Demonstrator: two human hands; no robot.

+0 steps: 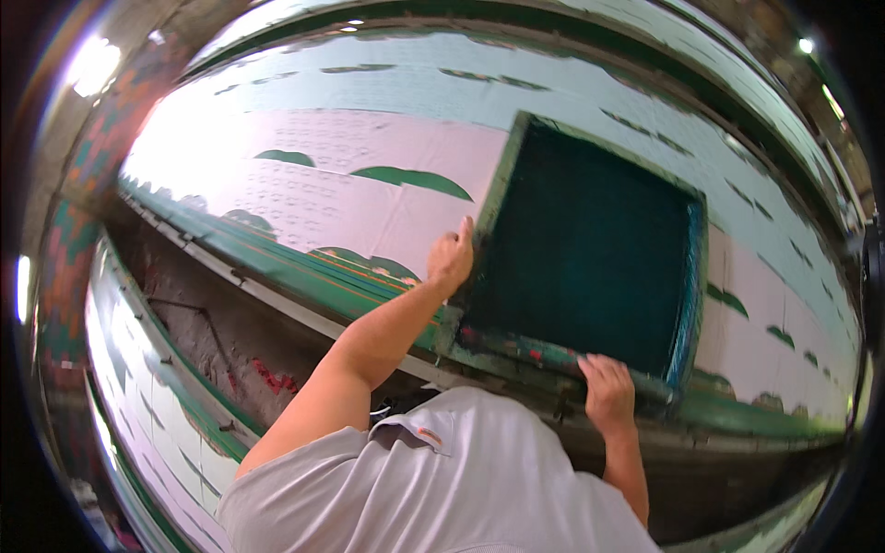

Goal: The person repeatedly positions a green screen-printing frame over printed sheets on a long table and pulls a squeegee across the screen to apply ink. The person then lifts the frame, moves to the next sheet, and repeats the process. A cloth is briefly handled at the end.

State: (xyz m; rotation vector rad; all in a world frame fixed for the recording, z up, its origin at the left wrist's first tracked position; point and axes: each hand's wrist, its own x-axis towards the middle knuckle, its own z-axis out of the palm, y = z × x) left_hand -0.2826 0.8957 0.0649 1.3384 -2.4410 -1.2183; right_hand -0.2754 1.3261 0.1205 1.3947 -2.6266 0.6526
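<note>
A large square screen-printing frame (612,153) lies tilted to my view on the long printing table, its dark green mesh (585,249) filling the inside. My left hand (449,260) is closed on the frame's left side, its fingers partly hidden by the edge. At the near side, toward the right corner, my right hand (609,394) has its fingers curled over the rim. Under and around the frame runs a pale pink and light blue sheet of fabric (406,143), printed with dark green leaf-like shapes and a green striped border.
The table's near rail (304,318) passes just in front of my body. A dark, stained floor aisle (217,323) separates it from another table (147,396) with printed fabric at the lower left. Another long table (737,69) stands beyond the far edge. A blotched pillar (78,240) is at left.
</note>
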